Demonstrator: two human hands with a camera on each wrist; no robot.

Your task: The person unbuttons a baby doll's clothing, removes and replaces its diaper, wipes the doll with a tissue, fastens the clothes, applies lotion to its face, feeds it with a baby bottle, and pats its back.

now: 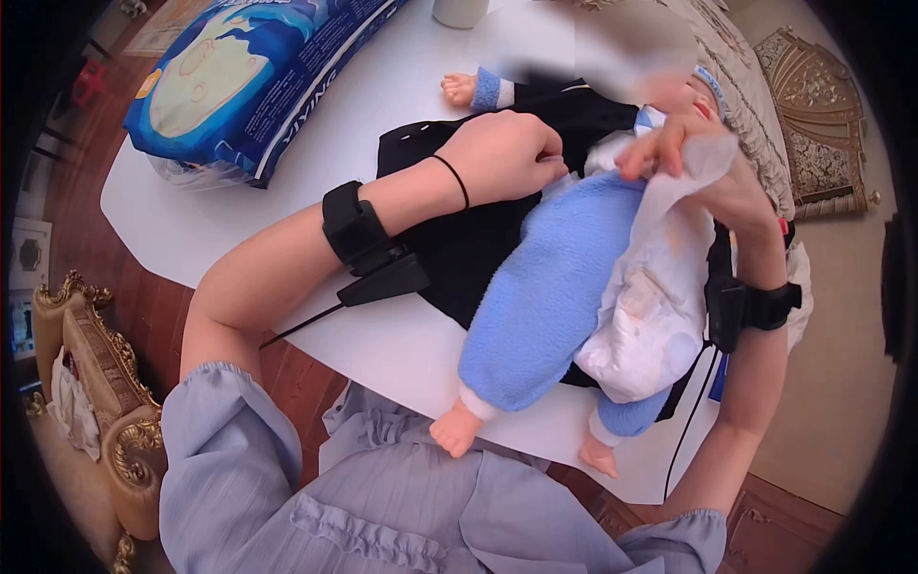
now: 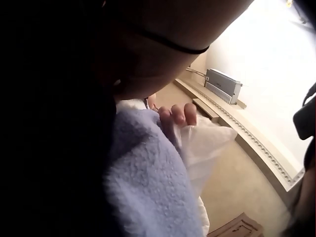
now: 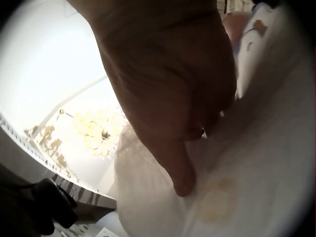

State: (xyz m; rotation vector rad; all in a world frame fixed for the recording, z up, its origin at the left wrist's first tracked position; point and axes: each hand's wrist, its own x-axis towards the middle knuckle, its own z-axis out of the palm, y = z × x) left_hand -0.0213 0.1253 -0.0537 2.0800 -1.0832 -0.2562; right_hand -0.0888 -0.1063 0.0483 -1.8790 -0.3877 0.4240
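Note:
A doll lies on its back in blue fleece trousers [image 1: 555, 287], with a white diaper [image 1: 645, 335] exposed over one hip and upper leg. My left hand [image 1: 502, 158] is curled at the trouser waist, pinching cloth there; its fingertips are partly hidden. On the other side, my right hand [image 1: 712, 177] grips the diaper's thin raised edge between thumb and fingers. The left wrist view has the fleece [image 2: 148, 173] below the dark left hand [image 2: 148, 64], with right fingers [image 2: 180, 114] on the white sheet. In the right wrist view, the right thumb [image 3: 183, 180] presses the diaper [image 3: 256, 163], near a yellowish mark.
Black cloth [image 1: 459, 249] lies under the doll on a white tabletop [image 1: 182, 220]. A blue diaper package [image 1: 239, 86] stands at the back left, and a pale cup [image 1: 461, 11] at the far edge. An ornate chair [image 1: 105, 411] is at the left.

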